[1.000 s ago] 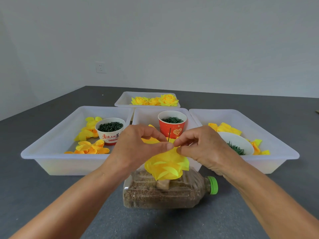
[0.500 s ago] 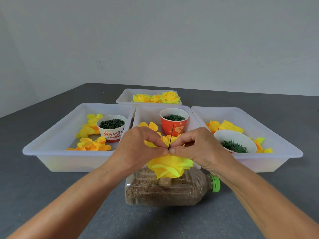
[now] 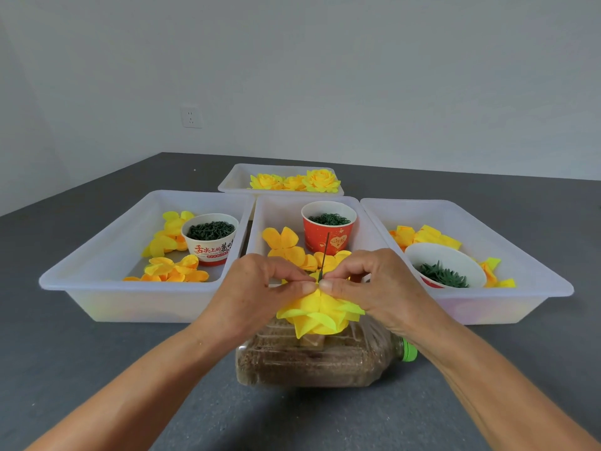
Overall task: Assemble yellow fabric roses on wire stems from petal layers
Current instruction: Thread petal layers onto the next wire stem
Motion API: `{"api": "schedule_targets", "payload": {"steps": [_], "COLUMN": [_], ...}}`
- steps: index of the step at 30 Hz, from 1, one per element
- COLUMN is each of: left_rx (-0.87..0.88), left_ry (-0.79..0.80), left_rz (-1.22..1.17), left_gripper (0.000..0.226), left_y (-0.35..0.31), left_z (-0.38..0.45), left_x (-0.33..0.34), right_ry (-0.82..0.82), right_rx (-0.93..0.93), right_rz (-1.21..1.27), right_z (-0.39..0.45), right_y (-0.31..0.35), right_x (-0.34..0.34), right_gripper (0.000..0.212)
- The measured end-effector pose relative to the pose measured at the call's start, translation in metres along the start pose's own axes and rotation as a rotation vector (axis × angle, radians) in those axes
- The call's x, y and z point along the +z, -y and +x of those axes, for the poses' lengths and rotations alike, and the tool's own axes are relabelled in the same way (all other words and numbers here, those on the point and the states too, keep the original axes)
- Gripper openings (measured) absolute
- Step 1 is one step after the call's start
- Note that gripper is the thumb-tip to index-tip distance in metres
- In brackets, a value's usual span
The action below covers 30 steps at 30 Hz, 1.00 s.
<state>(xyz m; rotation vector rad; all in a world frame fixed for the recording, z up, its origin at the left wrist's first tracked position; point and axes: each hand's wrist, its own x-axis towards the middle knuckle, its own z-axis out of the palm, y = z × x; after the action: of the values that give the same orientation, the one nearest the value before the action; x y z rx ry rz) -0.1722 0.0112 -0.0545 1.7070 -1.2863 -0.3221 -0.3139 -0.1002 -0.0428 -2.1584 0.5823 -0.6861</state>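
Both hands meet over the half-built yellow rose (image 3: 320, 312): the left hand (image 3: 257, 292) and right hand (image 3: 379, 288) pinch its top petal layer with thumbs and forefingers, fingertips touching either side of the dark wire stem (image 3: 324, 257), which stands upright between them. The rose sits on a plastic bottle (image 3: 312, 359) lying on its side, green cap to the right. Right behind, the middle tray (image 3: 279, 206) holds loose petals (image 3: 286, 245) and a red cup (image 3: 328, 231) of green rings. The left tray (image 3: 97, 252) and right tray (image 3: 520, 255) flank it closely, each with petals and a cup of green parts. A far tray (image 3: 234, 180) holds finished roses (image 3: 294, 181). Open grey table (image 3: 65, 369) lies beside both forearms.
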Motion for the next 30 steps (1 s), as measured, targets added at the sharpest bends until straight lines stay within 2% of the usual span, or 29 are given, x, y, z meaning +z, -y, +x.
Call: {"api": "schedule_targets", "payload": {"steps": [3,6,8,11,14,21,23,25,26,28,30], "left_rx": [0.029,0.074,0.088,0.098,0.065,-0.011,-0.036,-0.039,-0.036,-0.037,-0.041], "left_ry": [0.008,-0.002,-0.028,-0.026,0.003,-0.015,-0.002,0.022,0.029,0.037,0.041], "left_rz": [0.013,0.032,0.027,0.020,-0.074,-0.160,-0.169,-0.157,-0.151,-0.153,-0.161], "left_gripper": [0.012,0.038,0.044,0.036,0.021,0.023,0.020,0.011,0.008,0.004,0.005], "left_y": [-0.001,-0.006,-0.008,-0.006,-0.003,-0.001,0.000,-0.001,-0.002,-0.004,-0.005], "left_z": [-0.001,-0.004,-0.005,-0.003,-0.002,0.003,0.005,0.006,0.007,0.007,0.006], "left_x": [-0.001,0.000,0.002,0.004,0.005,0.010,0.009,0.008,0.008,0.007,0.007], "right_ry": [-0.036,-0.054,-0.071,-0.121,-0.109,-0.039,-0.146,-0.327,-0.384,-0.379,-0.292], "right_rx": [0.001,0.016,0.032,0.058,0.086,0.121,0.118,0.163,0.226,0.411,0.586], "right_rz": [0.000,0.001,0.024,0.078,0.141,0.249,0.288,0.153,-0.015,-0.382,-0.626], "right_z": [-0.002,-0.005,-0.008,-0.015,-0.019,-0.014,-0.004,0.009,0.018,0.035,0.045], "right_y": [-0.002,-0.003,-0.003,-0.003,-0.005,-0.008,-0.012,-0.025,-0.035,-0.060,-0.081], "right_x": [0.002,0.005,0.006,0.007,0.007,-0.007,-0.026,-0.052,-0.066,-0.085,-0.093], "right_gripper": [0.011,0.002,0.002,0.014,0.012,0.007,0.007,0.005,0.004,0.013,0.017]}}
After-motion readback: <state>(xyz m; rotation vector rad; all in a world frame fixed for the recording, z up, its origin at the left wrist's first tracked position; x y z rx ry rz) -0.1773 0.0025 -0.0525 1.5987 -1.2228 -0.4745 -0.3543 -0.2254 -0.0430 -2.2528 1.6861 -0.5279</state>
